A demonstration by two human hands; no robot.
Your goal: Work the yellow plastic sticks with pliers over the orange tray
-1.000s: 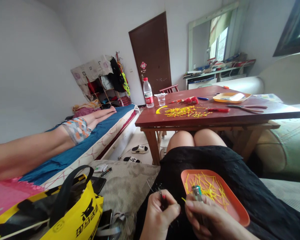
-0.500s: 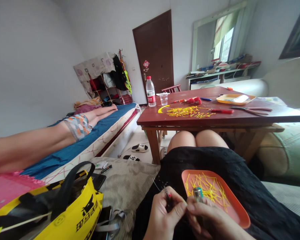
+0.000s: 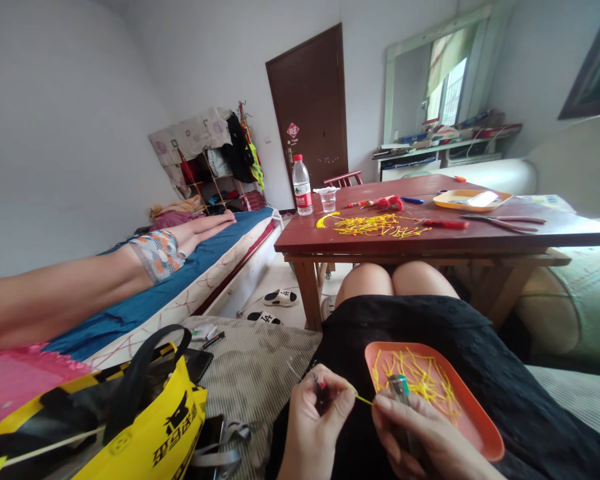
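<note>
Bed [image 3: 145,303] along the left wall, blue sheet, another person [image 3: 95,277] lying on it in patterned shorts. Red-brown wooden table [image 3: 430,241] ahead, over the wearer's knees; on it a loose heap of yellow strands [image 3: 375,225], a water bottle [image 3: 302,187] with a red label whose print is too small to read, a clear cup [image 3: 328,199], a yellow tray [image 3: 471,198]. Brown door [image 3: 310,110] behind carries a small red diamond sign, characters illegible. Yellow tote bag [image 3: 145,427] at lower left shows bold black Chinese characters, partly cut off. Orange tray [image 3: 480,427] of yellow strands rests on the black-skirted lap. Left hand [image 3: 313,427] is pinched around a small dark red-tipped piece and one end of a thin yellow strand [image 3: 364,399]. Right hand [image 3: 420,440] is closed about a lighter [image 3: 399,387] with a metal top, upright, pinching the strand's other end. Half a second ago the hands touched; now they sit slightly apart, strand stretched between.
</note>
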